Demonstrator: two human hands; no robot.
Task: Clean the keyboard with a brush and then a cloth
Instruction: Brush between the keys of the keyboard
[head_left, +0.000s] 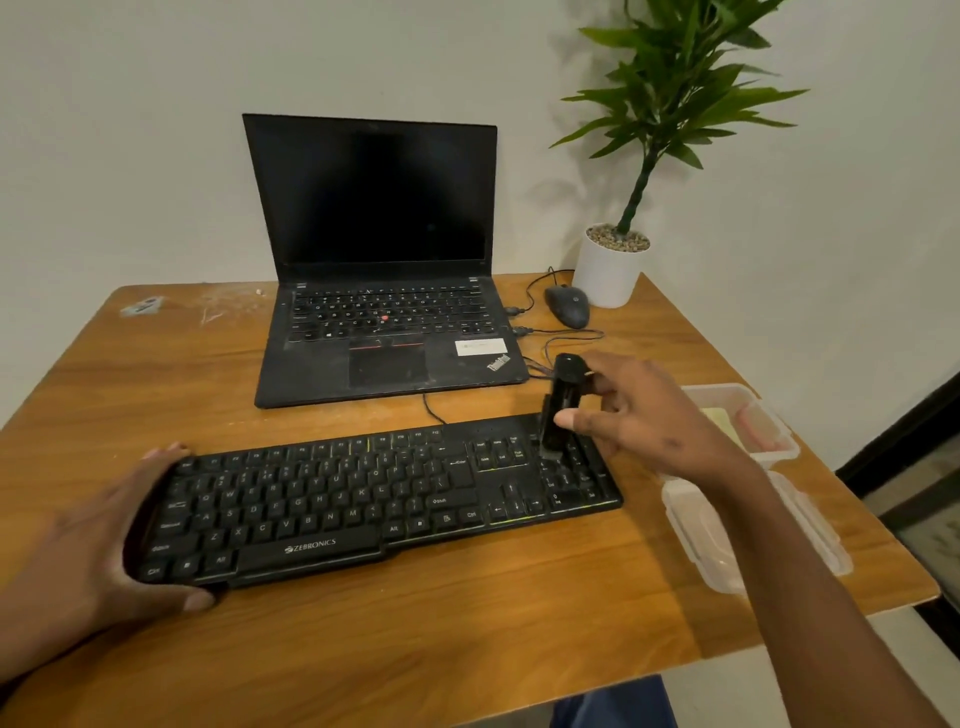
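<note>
A black keyboard (363, 499) lies across the front of the wooden table (415, 623). My left hand (98, 545) clasps its left end, thumb on the front edge and fingers over the far edge. My right hand (639, 415) holds a black brush (561, 405) upright, its bristle end down on the number pad at the keyboard's right end. A pale yellow cloth (724, 423) lies inside a clear plastic box (769, 447) at the table's right edge.
An open black laptop (379, 291) stands behind the keyboard. A wired mouse (567, 305) and a white potted plant (610, 270) sit at the back right. The box's clear lid (753, 535) lies near the right edge. Cables run between laptop and keyboard.
</note>
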